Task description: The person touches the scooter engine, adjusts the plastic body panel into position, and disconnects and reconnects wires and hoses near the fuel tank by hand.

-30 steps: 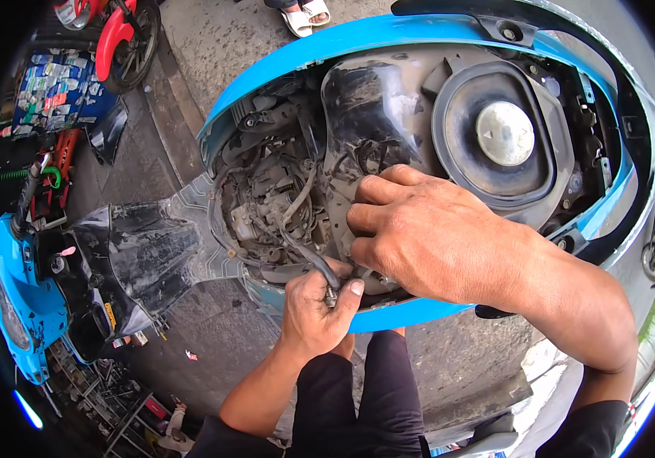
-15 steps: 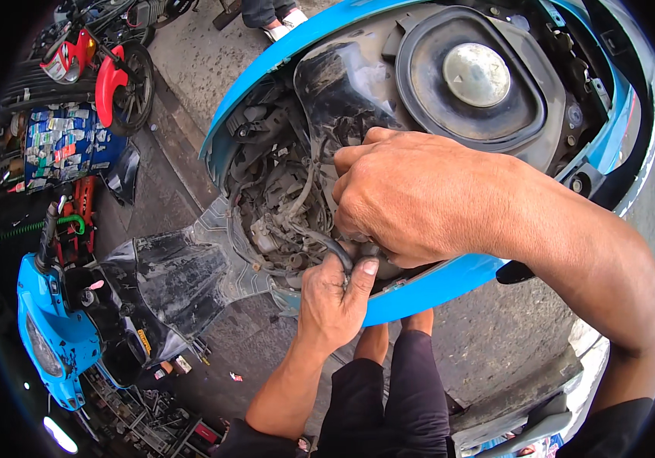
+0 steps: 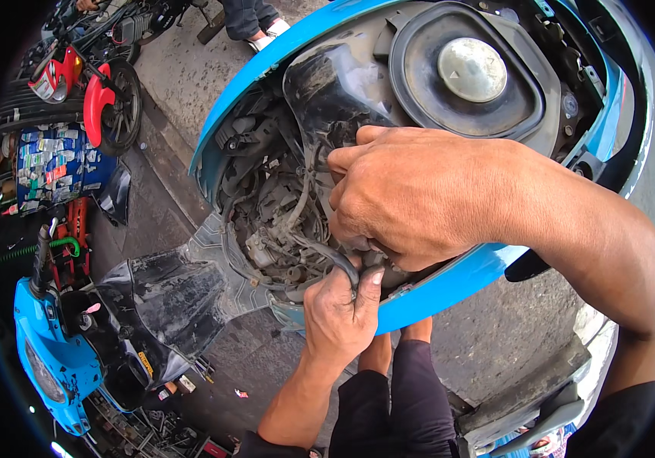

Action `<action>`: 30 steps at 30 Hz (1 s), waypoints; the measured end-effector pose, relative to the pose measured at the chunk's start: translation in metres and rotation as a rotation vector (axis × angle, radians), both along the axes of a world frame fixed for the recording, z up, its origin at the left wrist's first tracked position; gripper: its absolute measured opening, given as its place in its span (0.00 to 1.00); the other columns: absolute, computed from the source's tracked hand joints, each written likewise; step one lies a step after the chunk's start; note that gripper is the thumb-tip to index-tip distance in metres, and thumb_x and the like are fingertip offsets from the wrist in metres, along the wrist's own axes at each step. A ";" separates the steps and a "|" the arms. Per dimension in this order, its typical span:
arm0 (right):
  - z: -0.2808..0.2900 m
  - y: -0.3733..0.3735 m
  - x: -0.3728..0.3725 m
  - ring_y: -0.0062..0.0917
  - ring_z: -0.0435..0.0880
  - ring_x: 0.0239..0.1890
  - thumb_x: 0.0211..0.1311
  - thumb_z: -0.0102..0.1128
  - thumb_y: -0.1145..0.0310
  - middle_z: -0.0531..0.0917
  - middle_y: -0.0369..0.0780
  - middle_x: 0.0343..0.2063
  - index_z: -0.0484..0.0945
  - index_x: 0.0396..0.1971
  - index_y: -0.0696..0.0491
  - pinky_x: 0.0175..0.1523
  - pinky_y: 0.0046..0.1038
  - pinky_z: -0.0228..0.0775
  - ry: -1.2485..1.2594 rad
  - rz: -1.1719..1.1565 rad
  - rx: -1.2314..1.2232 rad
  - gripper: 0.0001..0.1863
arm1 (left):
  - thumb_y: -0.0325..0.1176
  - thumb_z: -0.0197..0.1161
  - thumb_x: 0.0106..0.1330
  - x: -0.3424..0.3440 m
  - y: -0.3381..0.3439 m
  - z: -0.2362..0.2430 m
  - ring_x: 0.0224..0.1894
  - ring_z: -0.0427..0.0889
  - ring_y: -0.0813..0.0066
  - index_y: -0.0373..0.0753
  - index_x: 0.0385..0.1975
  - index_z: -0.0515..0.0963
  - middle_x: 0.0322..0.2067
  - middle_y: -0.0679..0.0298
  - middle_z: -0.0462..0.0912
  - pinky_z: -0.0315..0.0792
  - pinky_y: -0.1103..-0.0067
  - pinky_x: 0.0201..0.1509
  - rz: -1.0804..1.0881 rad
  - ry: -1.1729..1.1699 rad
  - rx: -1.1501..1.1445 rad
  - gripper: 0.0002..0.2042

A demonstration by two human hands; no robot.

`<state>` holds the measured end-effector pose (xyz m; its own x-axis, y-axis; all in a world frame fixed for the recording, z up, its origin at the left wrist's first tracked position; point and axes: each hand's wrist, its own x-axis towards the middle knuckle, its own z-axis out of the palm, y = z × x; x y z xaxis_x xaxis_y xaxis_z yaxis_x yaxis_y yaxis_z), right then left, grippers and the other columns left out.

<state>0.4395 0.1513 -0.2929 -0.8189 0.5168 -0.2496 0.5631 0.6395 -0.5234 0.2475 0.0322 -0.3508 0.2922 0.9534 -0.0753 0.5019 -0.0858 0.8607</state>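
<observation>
Both hands work at the opening in a blue scooter body (image 3: 450, 286), over its dusty engine parts (image 3: 262, 248). A dark rubber hose (image 3: 335, 256) runs out of the engine bay, pinched near its end between the thumb and fingers of my left hand (image 3: 339, 313). Just above it my right hand (image 3: 411, 198) is closed, knuckles up. Its fingertips point down beside the hose end, and whatever they grip is hidden beneath the hand. The silver fuel cap (image 3: 472, 70) sits in a black surround beyond my right wrist.
The scooter's grey floorboard (image 3: 228, 267) and blue front (image 3: 45, 359) extend to the left. A red motorcycle (image 3: 98, 107) and a blue drum (image 3: 53, 164) stand farther off. Another person's shoes (image 3: 270, 34) show at the top. Tools and parts (image 3: 159, 435) lie at lower left.
My left hand has shifted slightly right and down with the hose. The right hand stays closed in nearly the same place. The whole view has moved a little.
</observation>
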 end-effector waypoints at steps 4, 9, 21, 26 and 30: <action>0.003 0.001 0.000 0.32 0.84 0.52 0.50 0.71 0.68 0.88 0.39 0.32 0.89 0.32 0.52 0.64 0.38 0.74 0.047 -0.008 0.006 0.09 | 0.36 0.61 0.77 -0.007 0.000 0.007 0.24 0.85 0.58 0.29 0.43 0.80 0.25 0.51 0.84 0.73 0.68 0.29 -0.046 0.052 -0.026 0.14; 0.005 0.008 -0.003 0.33 0.87 0.49 0.50 0.69 0.73 0.88 0.44 0.31 0.89 0.30 0.55 0.58 0.38 0.79 0.050 -0.084 -0.128 0.07 | 0.35 0.62 0.76 -0.011 -0.005 0.008 0.28 0.85 0.61 0.29 0.45 0.80 0.28 0.51 0.85 0.75 0.69 0.34 0.000 0.061 -0.068 0.13; 0.005 0.026 0.011 0.35 0.89 0.46 0.49 0.70 0.76 0.89 0.43 0.33 0.88 0.29 0.58 0.55 0.38 0.81 0.288 -0.285 0.218 0.05 | 0.32 0.78 0.62 0.003 -0.009 0.013 0.29 0.84 0.65 0.32 0.33 0.79 0.26 0.55 0.84 0.76 0.71 0.35 0.216 0.168 -0.001 0.13; 0.002 0.023 0.006 0.32 0.87 0.45 0.48 0.71 0.76 0.88 0.40 0.33 0.89 0.32 0.56 0.57 0.34 0.76 0.271 -0.367 0.322 0.09 | 0.33 0.79 0.61 0.001 -0.012 0.011 0.29 0.85 0.65 0.34 0.33 0.80 0.26 0.56 0.85 0.77 0.70 0.37 0.254 0.159 -0.059 0.13; -0.007 0.027 0.007 0.32 0.81 0.44 0.46 0.73 0.74 0.82 0.39 0.33 0.84 0.29 0.55 0.52 0.36 0.73 0.256 -0.457 0.472 0.08 | 0.31 0.78 0.62 0.001 -0.007 0.017 0.29 0.84 0.73 0.34 0.34 0.80 0.26 0.60 0.85 0.76 0.74 0.35 0.211 0.127 -0.120 0.12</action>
